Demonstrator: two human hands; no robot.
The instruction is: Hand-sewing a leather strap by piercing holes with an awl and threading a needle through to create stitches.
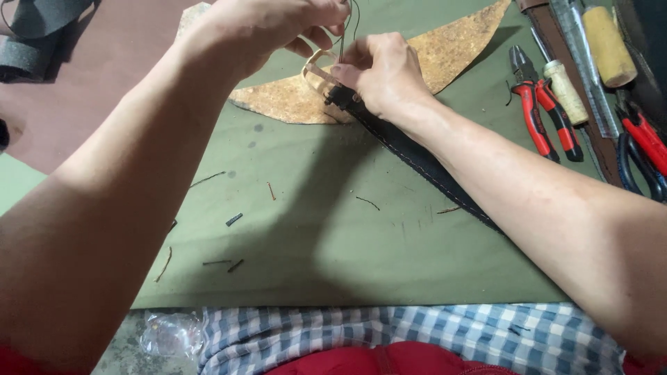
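Observation:
A black leather belt [410, 153] with light stitching along its edge runs under my right forearm to a pale metal buckle [316, 69]. My right hand [382, 73] presses down on the belt's end beside the buckle. Above it, my left hand [271, 24] pinches dark thread [351, 21] that rises from the buckle end. Both hands work over a rough, tan leather scrap [451, 45] lying on the green mat [313, 236].
Red-handled pliers [542, 111], a wooden-handled awl [566, 90], a metal ruler [590, 76], another wooden handle [608, 45] and more red-handled pliers [646, 139] lie at the right. Thread snippets [233, 219] dot the mat. Grey foam [35, 42] sits top left.

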